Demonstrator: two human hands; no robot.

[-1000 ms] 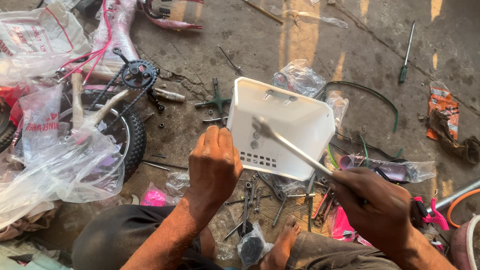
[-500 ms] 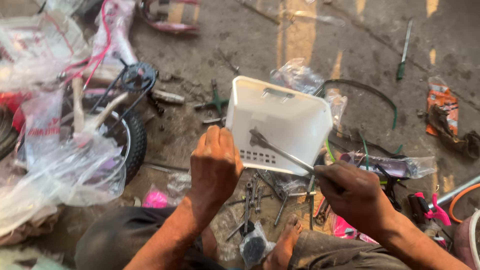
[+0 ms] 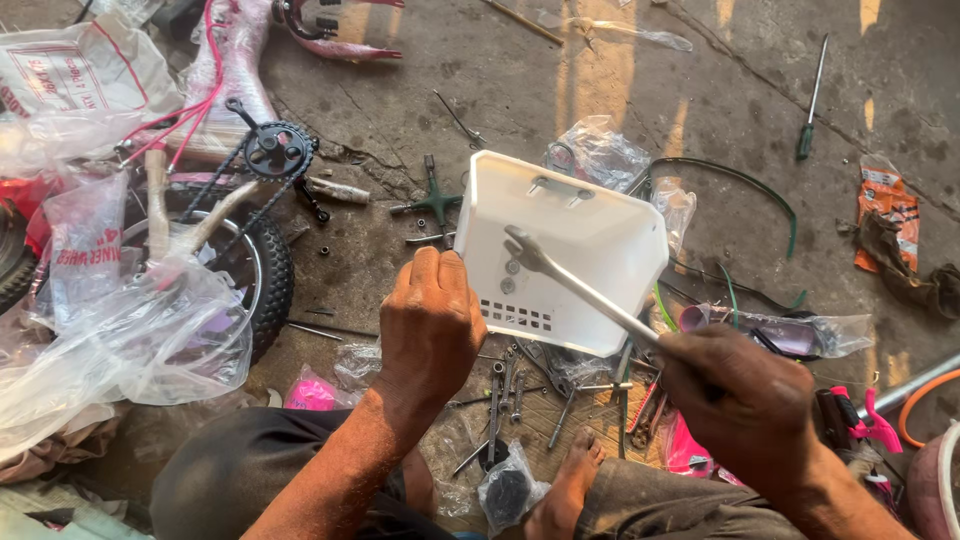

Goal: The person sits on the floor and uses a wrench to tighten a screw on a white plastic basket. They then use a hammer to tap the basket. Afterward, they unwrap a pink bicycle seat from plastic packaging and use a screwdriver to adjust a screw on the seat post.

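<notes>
Two hands work: left hand (image 3: 430,320) steadies white basket (image 3: 590,240), right hand (image 3: 745,400) (grip closed) holds wrench (image 3: 575,285) inside.

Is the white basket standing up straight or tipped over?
Tipped. The white basket leans with its open side facing the camera, steadied by the left hand.

You're working in warm, low daylight: orange patches streak the concrete floor (image 3: 620,80) at the top, while the rest sits in soft shade. The white plastic basket (image 3: 590,250) reads bright, nearly glaring. Focus holds sharp at the center; the clear plastic bags (image 3: 120,340) throw dull sheen.
</notes>
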